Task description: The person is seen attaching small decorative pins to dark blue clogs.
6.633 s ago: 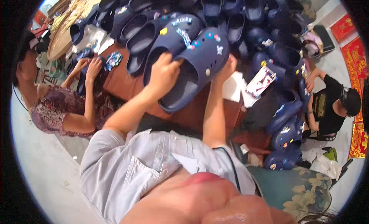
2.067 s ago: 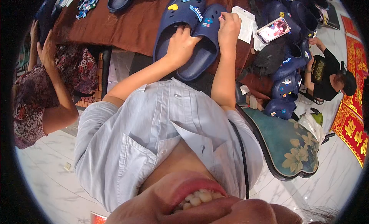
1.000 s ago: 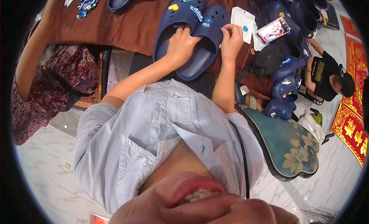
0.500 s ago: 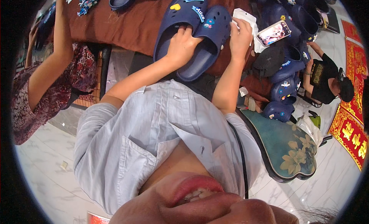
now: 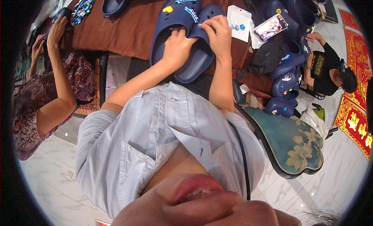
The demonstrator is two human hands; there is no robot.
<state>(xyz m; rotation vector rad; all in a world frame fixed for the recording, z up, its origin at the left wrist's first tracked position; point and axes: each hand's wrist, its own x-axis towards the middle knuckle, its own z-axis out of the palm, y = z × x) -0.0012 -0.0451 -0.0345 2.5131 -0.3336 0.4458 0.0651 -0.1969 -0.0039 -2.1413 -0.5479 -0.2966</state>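
Seemingly for steadiness, the left hand (image 5: 179, 47) is gripping two clogs (image 5: 176, 19); the right hand (image 5: 218, 36), alongside, is pinching over one, contents unclear.

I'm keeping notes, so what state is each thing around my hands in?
Left hand, fingers tucked inside the left clog.
Right hand, thumb and forefinger close together over the right clog; anything pinched is unclear.
Left clog, yellow heart fitted.
Right clog, partly covered by the right hand.
Phone, face up, screen lit.
White packet, small blue pieces on it.
Blue charms, heaped on the brown cloth.
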